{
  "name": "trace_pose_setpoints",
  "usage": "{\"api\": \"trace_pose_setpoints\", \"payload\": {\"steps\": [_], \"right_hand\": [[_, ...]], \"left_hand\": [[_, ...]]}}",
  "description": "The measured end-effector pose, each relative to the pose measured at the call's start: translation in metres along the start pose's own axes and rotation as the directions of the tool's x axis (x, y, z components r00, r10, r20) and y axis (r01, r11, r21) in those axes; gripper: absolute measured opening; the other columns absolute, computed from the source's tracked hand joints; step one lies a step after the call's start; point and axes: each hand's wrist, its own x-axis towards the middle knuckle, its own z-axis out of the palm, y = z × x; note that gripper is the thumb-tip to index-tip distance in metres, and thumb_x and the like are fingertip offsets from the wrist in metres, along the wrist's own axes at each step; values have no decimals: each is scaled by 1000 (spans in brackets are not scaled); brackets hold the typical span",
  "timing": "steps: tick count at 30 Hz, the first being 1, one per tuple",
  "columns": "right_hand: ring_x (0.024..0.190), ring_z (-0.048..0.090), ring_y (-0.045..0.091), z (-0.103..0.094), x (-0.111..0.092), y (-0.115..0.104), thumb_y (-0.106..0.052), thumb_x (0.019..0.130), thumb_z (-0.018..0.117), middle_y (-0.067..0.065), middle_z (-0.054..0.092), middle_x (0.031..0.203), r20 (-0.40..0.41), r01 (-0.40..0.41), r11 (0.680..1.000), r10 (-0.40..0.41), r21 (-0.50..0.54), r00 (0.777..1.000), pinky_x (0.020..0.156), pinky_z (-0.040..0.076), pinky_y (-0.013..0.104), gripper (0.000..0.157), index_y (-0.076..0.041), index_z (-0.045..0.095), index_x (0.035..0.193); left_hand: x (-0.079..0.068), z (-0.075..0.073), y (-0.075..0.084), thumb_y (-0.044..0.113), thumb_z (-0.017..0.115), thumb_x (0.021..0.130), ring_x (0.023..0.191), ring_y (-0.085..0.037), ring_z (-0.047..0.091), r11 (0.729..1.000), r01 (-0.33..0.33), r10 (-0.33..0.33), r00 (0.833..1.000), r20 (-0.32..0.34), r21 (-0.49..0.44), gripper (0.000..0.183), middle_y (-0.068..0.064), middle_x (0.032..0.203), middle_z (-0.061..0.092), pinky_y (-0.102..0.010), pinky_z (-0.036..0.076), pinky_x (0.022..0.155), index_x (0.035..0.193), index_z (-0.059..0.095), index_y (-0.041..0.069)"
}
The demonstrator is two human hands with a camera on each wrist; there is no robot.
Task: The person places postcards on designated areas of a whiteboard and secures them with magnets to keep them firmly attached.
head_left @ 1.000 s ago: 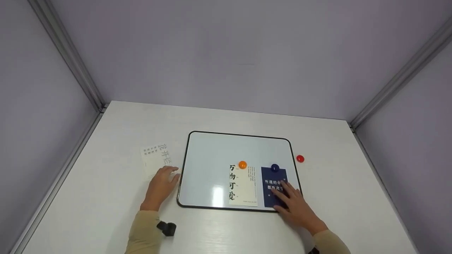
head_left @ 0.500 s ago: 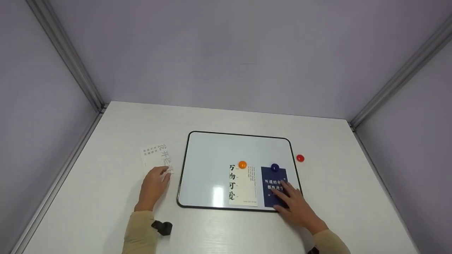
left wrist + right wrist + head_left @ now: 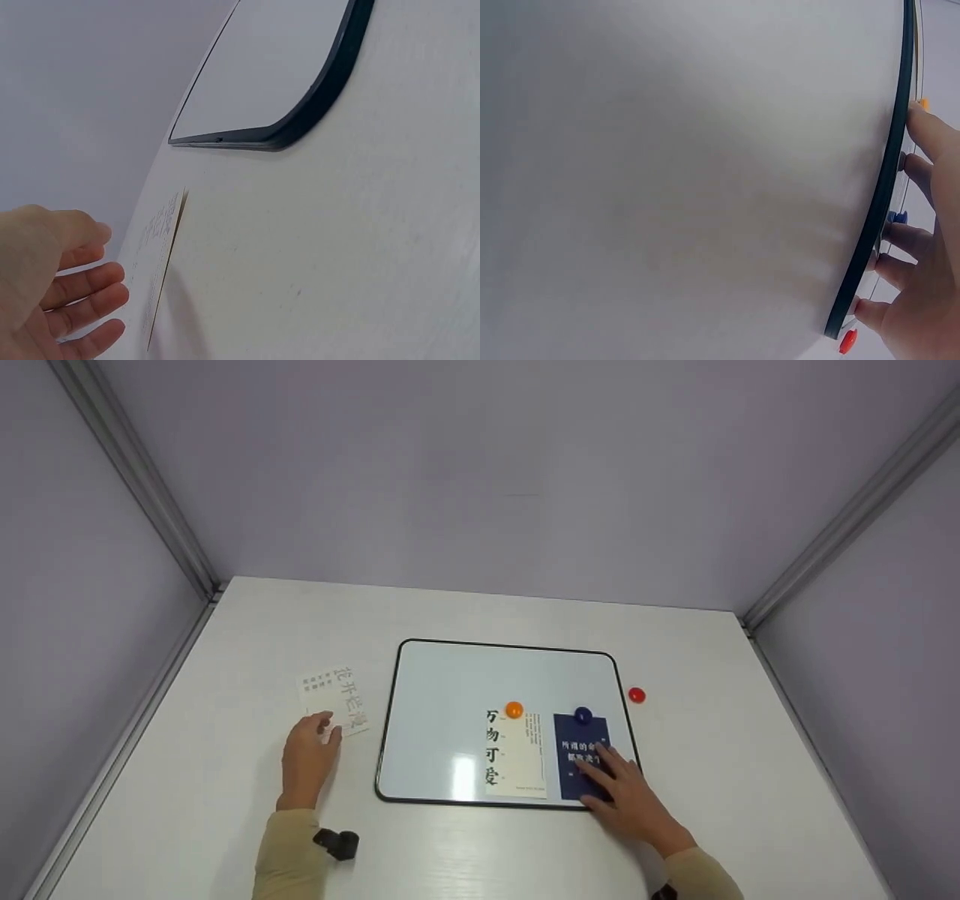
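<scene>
My left hand (image 3: 306,754), fingers loosely bent, hovers at the lower edge of a cream card (image 3: 330,697) with grey Chinese writing. In the left wrist view nothing shows between the thumb and fingers. The card lies on the table, left of a black-framed whiteboard (image 3: 439,705). My right hand (image 3: 628,802) rests with spread fingers on a navy card (image 3: 570,731) at the board's lower right, partly covering it. A dark blue magnet (image 3: 583,715) sits at that card's top. Beside it lies another cream card (image 3: 516,761) with an orange magnet (image 3: 514,709) on its top edge.
A red magnet (image 3: 637,695) lies on the white table (image 3: 480,855) just outside the board's right edge. Pale walls (image 3: 480,472) close off the table's back and sides. The board's raised black rim shows in both wrist views.
My left hand has moved left from beside the board's edge, uncovering more of the cream card on the table. The right hand has stayed on the navy card.
</scene>
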Motion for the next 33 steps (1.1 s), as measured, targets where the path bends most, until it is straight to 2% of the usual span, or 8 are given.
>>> {"api": "trace_pose_setpoints", "payload": {"steps": [9, 14, 22, 28, 33], "right_hand": [[148, 23, 43, 0, 1, 2, -43, 90, 62, 15, 30, 158, -15, 21, 1000, -21, -2, 1000, 119, 22, 61, 57, -29, 46, 143], [147, 24, 44, 1, 0, 3, -42, 89, 63, 16, 31, 158, -25, 26, 1000, -26, -3, 999, 119, 22, 62, 57, -29, 47, 142], [148, 21, 43, -1, 0, 2, -41, 90, 63, 15, 28, 159, 1, 9, 1000, -9, 7, 1000, 120, 20, 62, 56, -29, 46, 143], [148, 21, 43, -1, 0, 3, -42, 90, 63, 14, 28, 160, 13, 0, 1000, 0, 15, 1000, 119, 19, 62, 57, -30, 46, 143], [148, 21, 43, -2, 0, 3, -43, 90, 63, 14, 28, 160, 11, 0, 1000, 0, 18, 1000, 119, 20, 63, 57, -31, 46, 143]], "left_hand": [[2, -1, -3, 9, 62, 91, 106, -40, 59, 992, 89, -96, 992, -77, -84, 35, -30, 112, 62, -47, 50, 92, 120, 58, -11], [2, -3, -5, 9, 63, 90, 109, -42, 58, 984, 133, -143, 986, -81, -117, 38, -32, 115, 59, -48, 50, 94, 121, 56, -13], [3, 0, -7, 9, 60, 91, 107, -43, 55, 958, 230, -249, 963, -100, -170, 40, -33, 113, 57, -50, 48, 93, 122, 55, -15], [5, 2, -7, 14, 63, 90, 105, -42, 52, 946, 290, -306, 947, -102, -143, 45, -32, 113, 55, -50, 45, 95, 121, 53, -16], [8, 4, -7, 15, 67, 87, 107, -43, 50, 947, 307, -316, 943, -103, -93, 46, -32, 112, 54, -52, 42, 98, 118, 53, -17]]}}
